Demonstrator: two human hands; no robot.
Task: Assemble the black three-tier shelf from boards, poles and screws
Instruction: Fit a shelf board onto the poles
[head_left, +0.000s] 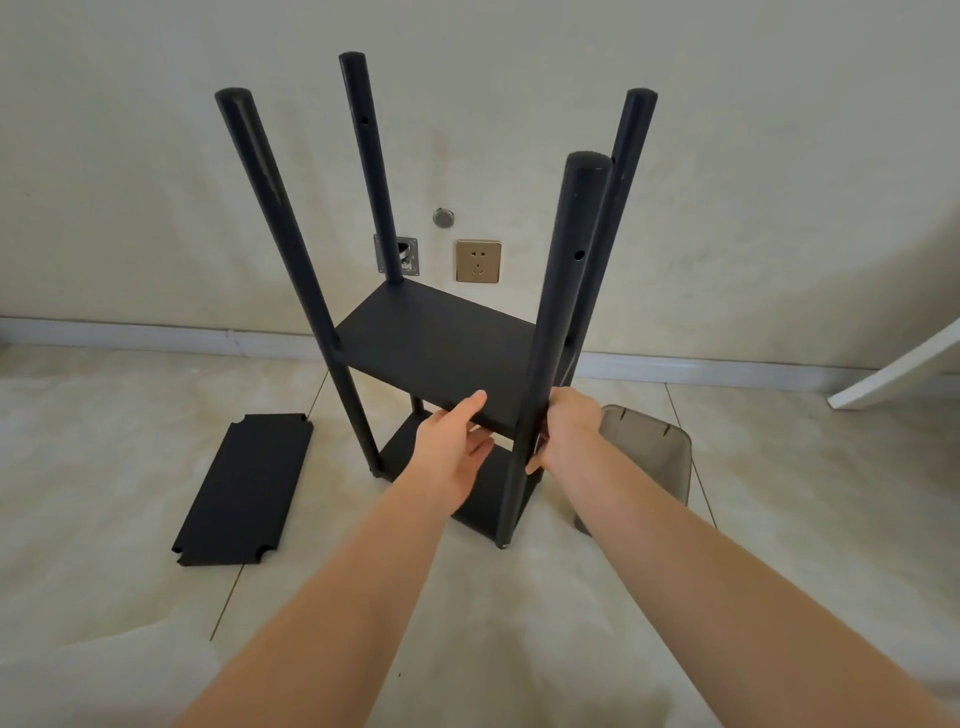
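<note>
The black shelf frame stands upright on the tiled floor, with several black poles rising from it. Its middle board (441, 348) sits between the poles, and a bottom board (493, 493) lies near the floor. My left hand (457, 441) grips the front edge of the middle board, thumb on top and fingers underneath. My right hand (563, 434) is closed around the near right pole (563, 291) at the board's corner, with something small and pale at its fingers that I cannot make out. A third black board (244, 483) lies flat on the floor to the left.
A translucent grey plastic bin (649, 452) sits on the floor just right of the shelf. The wall behind carries a gold socket (478, 261) and a metal bracket (408, 254). A white furniture leg (893, 374) slants in at the right.
</note>
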